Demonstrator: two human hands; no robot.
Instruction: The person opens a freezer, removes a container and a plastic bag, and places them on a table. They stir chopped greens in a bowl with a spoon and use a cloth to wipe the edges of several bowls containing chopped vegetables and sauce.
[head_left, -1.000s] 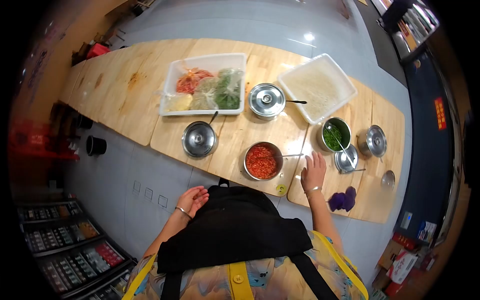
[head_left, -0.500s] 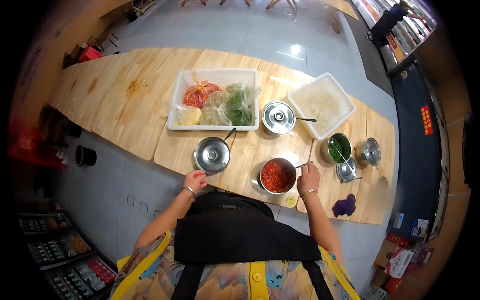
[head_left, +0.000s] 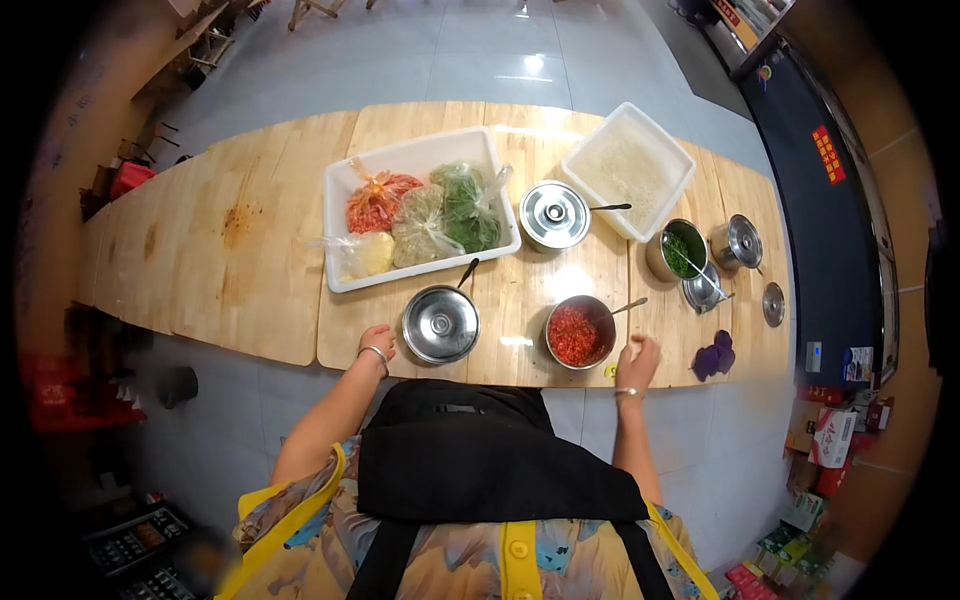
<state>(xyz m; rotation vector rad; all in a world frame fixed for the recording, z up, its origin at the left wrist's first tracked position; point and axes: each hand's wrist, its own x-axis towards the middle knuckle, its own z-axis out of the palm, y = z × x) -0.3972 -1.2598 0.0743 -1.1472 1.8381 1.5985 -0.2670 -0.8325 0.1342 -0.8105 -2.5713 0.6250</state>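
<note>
My right hand (head_left: 638, 362) is beside the steel pot (head_left: 549, 338) of chopped red pepper (head_left: 575, 335), fingers loosely bent and holding nothing. A spoon (head_left: 629, 306) leans in that pot, its handle over the rim above my hand. My left hand (head_left: 376, 344) rests at the table's front edge, fingers slightly bent with nothing in them. Just right of it, without contact, is a pot with a steel lid (head_left: 441, 322); a dark handle (head_left: 469, 272) sticks out from under the lid.
A white tub (head_left: 333, 235) holds several tied bags of food. Behind are a lidded pot (head_left: 554, 214) and a tub of pale shreds (head_left: 627, 172). To the right are a pot of chopped greens (head_left: 677, 252), another lidded pot (head_left: 738, 242), loose lids (head_left: 773, 304) and a purple item (head_left: 713, 357).
My right hand has let go of the spoon handle and drawn back towards the table edge. My left hand has shifted left, farther from the lidded pot. The camera view has turned.
</note>
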